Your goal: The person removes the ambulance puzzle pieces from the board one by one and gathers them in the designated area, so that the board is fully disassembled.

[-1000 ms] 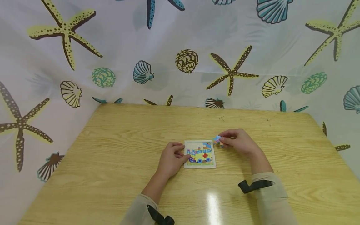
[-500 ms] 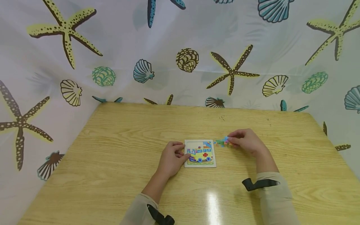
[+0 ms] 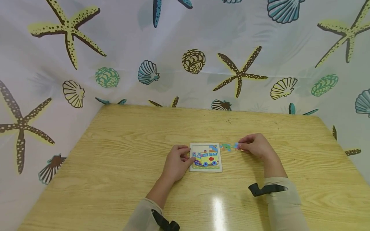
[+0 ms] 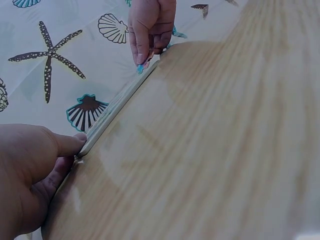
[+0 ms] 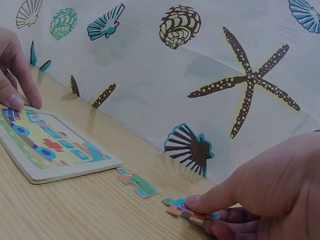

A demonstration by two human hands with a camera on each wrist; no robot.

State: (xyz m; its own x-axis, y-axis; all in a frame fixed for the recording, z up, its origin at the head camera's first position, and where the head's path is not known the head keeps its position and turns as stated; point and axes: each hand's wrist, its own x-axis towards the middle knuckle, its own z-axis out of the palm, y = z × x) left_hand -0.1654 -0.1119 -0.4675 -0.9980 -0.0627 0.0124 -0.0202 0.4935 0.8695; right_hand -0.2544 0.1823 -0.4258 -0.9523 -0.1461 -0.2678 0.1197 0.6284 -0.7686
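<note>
A square puzzle board [image 3: 206, 170] with a pale frame and a yellow ambulance picture lies flat on the table; its upper left part shows bare backing. My left hand [image 3: 177, 163] grips the board's left edge, thumb on top. Right of the board, my right hand [image 3: 255, 147] pinches a blue, purple and orange puzzle piece [image 5: 176, 207] between thumb and fingers, at the table surface. Between that piece and the board lies a loose green and blue piece [image 5: 139, 184], close to the frame's corner in the right wrist view.
The wooden table [image 3: 130, 134] extends around the board. Behind it and at both sides hangs a white cloth [image 3: 173, 38] printed with starfish and shells. Each sleeved forearm bears a black strap mount [image 3: 267, 189].
My right hand has moved right with its piece, away from the board and down to the table, uncovering the green piece. My left hand has stayed on the board.
</note>
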